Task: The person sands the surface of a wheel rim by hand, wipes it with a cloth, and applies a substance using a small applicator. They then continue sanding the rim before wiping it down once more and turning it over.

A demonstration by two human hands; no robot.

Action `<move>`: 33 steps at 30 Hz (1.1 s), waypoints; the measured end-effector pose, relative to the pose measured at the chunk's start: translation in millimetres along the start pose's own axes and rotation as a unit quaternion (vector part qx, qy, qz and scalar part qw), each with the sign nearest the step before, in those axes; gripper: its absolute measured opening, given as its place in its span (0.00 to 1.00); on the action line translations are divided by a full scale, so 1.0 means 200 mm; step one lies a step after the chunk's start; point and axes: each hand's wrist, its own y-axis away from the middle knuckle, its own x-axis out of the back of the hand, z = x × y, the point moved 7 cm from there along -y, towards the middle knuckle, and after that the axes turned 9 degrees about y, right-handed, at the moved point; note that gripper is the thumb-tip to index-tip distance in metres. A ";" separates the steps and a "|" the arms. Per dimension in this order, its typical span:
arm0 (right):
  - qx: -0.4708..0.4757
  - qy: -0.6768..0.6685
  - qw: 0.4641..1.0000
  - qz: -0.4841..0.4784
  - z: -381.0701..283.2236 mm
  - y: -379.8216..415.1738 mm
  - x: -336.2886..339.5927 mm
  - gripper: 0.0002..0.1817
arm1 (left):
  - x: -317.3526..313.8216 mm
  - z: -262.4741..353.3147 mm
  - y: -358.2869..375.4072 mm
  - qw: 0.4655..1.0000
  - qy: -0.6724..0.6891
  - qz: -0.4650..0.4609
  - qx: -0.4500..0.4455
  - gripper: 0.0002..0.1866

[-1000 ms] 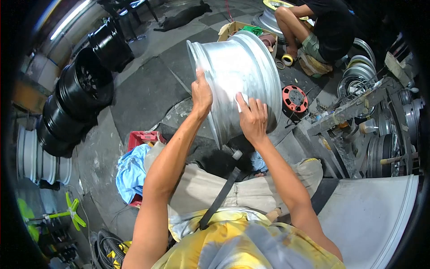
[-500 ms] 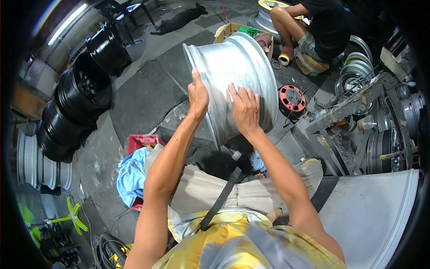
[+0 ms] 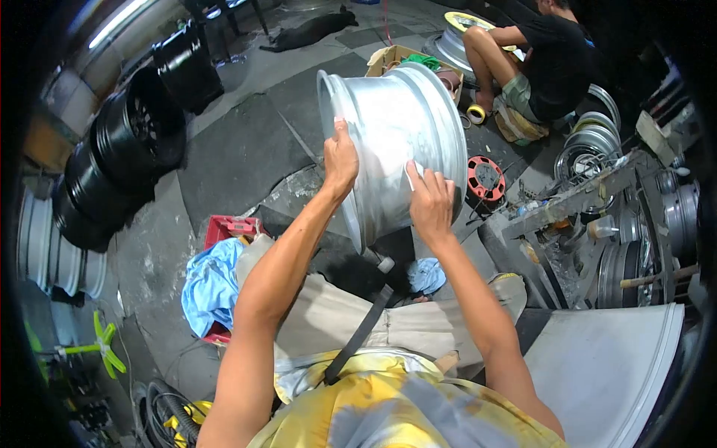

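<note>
A bare silver wheel rim [image 3: 396, 127] stands tilted in front of me, its broad barrel facing up. My left hand [image 3: 341, 163] is wrapped over its left flange, thumb pointing up along the edge. Against the lower right of the barrel, my right hand [image 3: 432, 198] presses with bent fingers. A small white piece [image 3: 413, 173] shows under its index finger; I cannot tell its material. The lower end of the rim is over my lap, near the end of a dark strap [image 3: 360, 334].
Black wheel rims [image 3: 123, 175] are stacked at left. A red crate [image 3: 224, 231] with a blue cloth [image 3: 211, 287] stands beside my leg. Right are a red-and-black reel [image 3: 486, 179], a metal frame [image 3: 549, 201] and a pale panel [image 3: 597, 366]. Another person [image 3: 549, 71] sits beyond; a black animal [image 3: 310, 32] lies behind.
The wheel rim and both my hands appear slightly further right, and the rim looks turned a little. My right hand has shifted right and down on the barrel.
</note>
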 end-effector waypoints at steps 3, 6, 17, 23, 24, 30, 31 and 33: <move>-0.008 0.027 1.000 -0.010 0.03 -0.09 0.00 0.21 | -0.01 0.01 0.01 1.000 -0.003 -0.009 -0.003 0.44; 0.001 0.016 1.000 0.021 -0.02 -0.29 -0.04 0.23 | 0.01 0.02 0.02 1.000 0.011 -0.011 0.003 0.44; 0.063 0.007 0.998 0.008 -0.15 -0.10 -0.02 0.26 | -0.02 0.05 0.00 0.999 0.038 -0.026 0.022 0.44; 0.034 -0.014 0.999 -0.012 -0.20 0.12 -0.01 0.25 | 0.00 0.03 -0.06 1.000 0.010 -0.021 0.018 0.45; 0.035 -0.014 0.999 -0.015 -0.17 0.15 -0.04 0.25 | 0.00 0.02 -0.07 1.000 0.011 -0.019 0.021 0.45; 0.004 0.005 0.999 0.047 -0.08 -0.19 -0.03 0.24 | 0.00 0.00 -0.09 0.999 0.044 -0.010 0.029 0.47; 0.005 0.007 0.999 0.049 -0.09 -0.21 -0.04 0.24 | 0.00 0.00 -0.09 0.998 0.051 -0.012 0.033 0.48; 0.002 -0.006 0.999 0.043 -0.09 -0.23 -0.05 0.23 | 0.00 -0.01 -0.09 0.997 0.060 -0.019 0.036 0.48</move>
